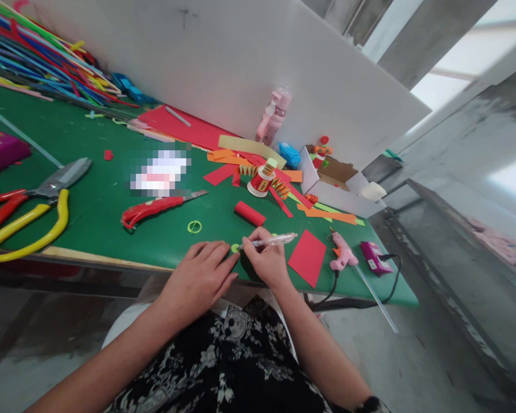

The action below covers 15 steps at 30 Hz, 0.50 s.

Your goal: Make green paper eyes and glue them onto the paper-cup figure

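Note:
My right hand (266, 258) grips a clear pen (275, 240), its tip at a small yellow-green paper piece (235, 248) on the green table. Fingers stretched out, my left hand (202, 272) lies flat on the tabletop with its fingertips at the edge of that piece. Just beyond the hands are a red paper roll (250, 213) and a yellow-green paper ring (194, 226). To the right of the pen lies a red paper sheet (307, 258). Farther back stands a red and white paper cup figure (260, 182) with folded paper arms.
Large red-and-yellow-handled shears (55, 183) and a red utility knife (163, 207) lie on the left. A pink glue gun (341, 250) with a cord rests at right, near a purple box (376, 258). At the back stand a pink bottle (275, 115) and a white box (339, 183).

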Motion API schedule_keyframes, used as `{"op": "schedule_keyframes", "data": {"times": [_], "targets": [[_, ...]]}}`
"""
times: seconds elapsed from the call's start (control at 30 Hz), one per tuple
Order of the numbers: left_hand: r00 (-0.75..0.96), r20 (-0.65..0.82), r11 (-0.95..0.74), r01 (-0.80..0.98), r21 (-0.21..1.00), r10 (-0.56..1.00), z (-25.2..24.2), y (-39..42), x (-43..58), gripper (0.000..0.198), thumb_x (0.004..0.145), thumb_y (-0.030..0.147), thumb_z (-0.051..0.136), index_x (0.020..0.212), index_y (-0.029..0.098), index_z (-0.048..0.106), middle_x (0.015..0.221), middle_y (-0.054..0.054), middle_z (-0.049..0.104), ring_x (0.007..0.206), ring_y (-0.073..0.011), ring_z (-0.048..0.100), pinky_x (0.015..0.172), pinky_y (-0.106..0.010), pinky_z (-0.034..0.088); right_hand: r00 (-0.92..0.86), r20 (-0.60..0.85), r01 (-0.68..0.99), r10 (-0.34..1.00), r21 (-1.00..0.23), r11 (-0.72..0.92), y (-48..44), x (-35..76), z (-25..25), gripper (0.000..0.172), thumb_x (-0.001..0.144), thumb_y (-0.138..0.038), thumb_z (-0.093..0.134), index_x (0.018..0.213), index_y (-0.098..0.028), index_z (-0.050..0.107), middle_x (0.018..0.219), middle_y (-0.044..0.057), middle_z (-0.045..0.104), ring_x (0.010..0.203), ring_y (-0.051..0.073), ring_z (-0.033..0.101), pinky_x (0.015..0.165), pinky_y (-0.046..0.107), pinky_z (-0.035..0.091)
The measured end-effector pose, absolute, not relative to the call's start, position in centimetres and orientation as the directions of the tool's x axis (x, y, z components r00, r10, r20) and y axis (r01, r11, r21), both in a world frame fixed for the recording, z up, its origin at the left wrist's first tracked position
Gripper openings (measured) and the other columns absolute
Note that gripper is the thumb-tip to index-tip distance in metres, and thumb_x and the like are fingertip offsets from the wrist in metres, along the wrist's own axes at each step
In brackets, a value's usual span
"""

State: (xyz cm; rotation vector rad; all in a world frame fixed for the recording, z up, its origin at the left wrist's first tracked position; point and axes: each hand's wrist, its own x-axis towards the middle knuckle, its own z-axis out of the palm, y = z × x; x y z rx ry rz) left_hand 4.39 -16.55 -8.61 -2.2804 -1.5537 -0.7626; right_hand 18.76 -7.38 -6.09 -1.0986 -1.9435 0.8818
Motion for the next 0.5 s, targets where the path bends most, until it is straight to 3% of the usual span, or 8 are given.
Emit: {"op": "schedule_keyframes", "data": {"times": [0.5], "targets": [[0.281,0.554,-0.383,0.921,0.075,0.784,-8.72,-16.58,4.4,0.03,0.096,0.026,0.049,0.116,0.012,0.066,0.112,-0.015,0.067,0.105,-0.0282,0.06,0.089,-0.042,0.043,-0.37,0.252,0.413,0.894,-0.818,0.401,-7.33,18.88,-6.06,0.024,0.08,-0.037,0.055,0.062,-0.023,0.047,0.054,-0.005,0.049,0.051,0.012,0.047,0.051,0.024,0.039]]}}
